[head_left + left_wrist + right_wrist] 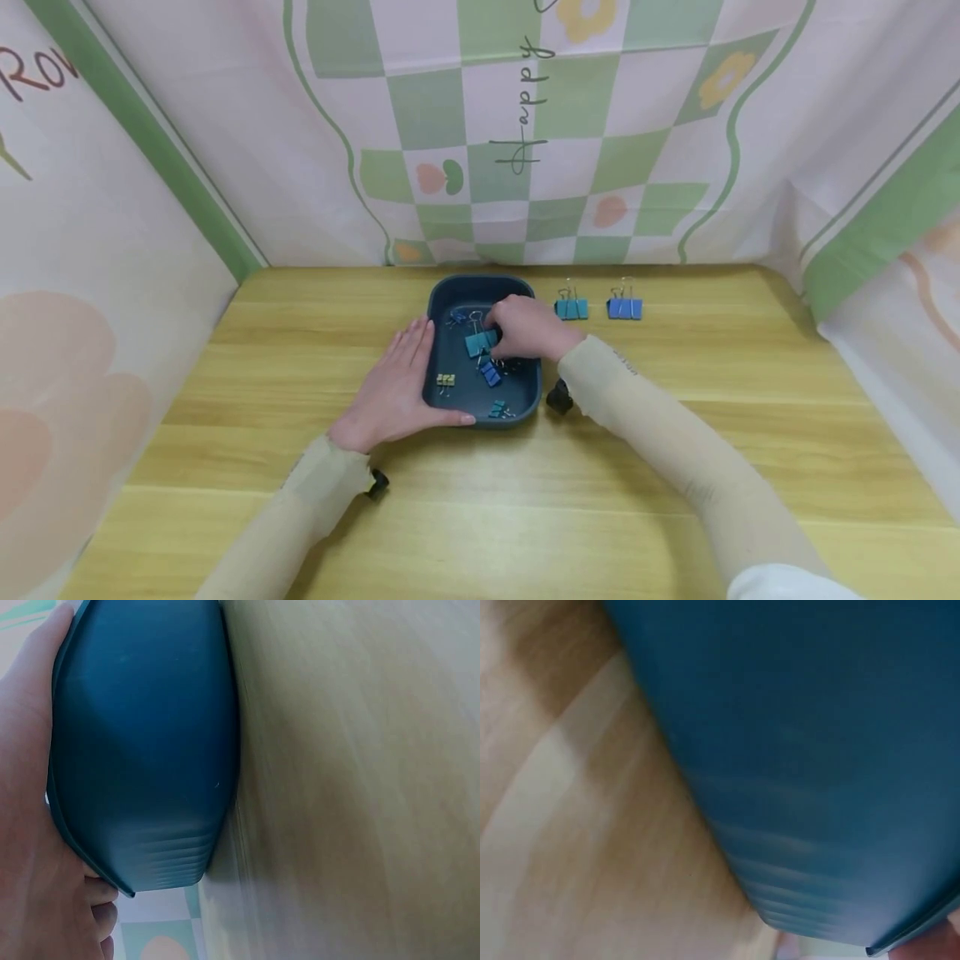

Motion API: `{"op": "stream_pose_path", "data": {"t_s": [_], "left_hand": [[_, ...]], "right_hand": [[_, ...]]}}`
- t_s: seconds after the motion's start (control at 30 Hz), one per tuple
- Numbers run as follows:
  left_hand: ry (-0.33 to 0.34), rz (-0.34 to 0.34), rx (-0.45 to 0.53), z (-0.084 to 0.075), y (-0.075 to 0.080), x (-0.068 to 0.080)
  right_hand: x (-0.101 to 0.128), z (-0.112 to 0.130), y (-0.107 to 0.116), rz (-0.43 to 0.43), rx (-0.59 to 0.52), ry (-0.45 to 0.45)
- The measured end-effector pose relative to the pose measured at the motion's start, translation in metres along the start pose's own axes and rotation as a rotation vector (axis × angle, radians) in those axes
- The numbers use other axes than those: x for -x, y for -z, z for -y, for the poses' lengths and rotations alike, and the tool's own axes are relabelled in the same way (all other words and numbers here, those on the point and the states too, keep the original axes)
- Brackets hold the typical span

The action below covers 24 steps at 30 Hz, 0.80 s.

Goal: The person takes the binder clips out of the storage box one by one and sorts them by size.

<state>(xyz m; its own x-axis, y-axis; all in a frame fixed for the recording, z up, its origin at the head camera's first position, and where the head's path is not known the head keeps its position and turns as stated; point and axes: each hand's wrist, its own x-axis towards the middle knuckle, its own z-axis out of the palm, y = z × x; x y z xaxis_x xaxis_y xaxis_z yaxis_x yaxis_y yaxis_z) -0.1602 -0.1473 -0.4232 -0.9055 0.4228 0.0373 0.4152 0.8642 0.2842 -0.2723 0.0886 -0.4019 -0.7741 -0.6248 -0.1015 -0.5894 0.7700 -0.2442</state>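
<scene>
A dark blue tray holds several binder clips. My left hand rests along its left rim, fingers straight, the thumb stretched along the near rim. In the left wrist view the left hand lies against the rim beside the tray wall. Reaching over the right side, my right hand pinches a large teal binder clip inside the tray; its fingertips are partly hidden. Close below lies a blue binder clip. The right wrist view shows mostly the tray's outer wall.
On the table, right of the tray, stand a teal binder clip and a blue binder clip, side by side. Small yellow, teal and dark blue clips lie in the tray. A patterned curtain hangs behind the table.
</scene>
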Motion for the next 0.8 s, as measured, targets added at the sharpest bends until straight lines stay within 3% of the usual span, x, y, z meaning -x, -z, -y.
{"op": "stream_pose_path", "data": {"t_s": [0.23, 0.43, 0.8], "left_hand": [[0.001, -0.002, -0.001, 0.0, 0.001, 0.0], [0.016, 0.002, -0.007, -0.001, 0.0, -0.001], [0.025, -0.01, 0.013, -0.001, 0.0, -0.001]], "right_hand": [[0.001, -0.003, -0.002, -0.049, -0.088, -0.018], [0.005, -0.007, -0.003, -0.155, -0.222, -0.028], [0.03, -0.016, 0.021, -0.331, -0.346, 0.012]]}}
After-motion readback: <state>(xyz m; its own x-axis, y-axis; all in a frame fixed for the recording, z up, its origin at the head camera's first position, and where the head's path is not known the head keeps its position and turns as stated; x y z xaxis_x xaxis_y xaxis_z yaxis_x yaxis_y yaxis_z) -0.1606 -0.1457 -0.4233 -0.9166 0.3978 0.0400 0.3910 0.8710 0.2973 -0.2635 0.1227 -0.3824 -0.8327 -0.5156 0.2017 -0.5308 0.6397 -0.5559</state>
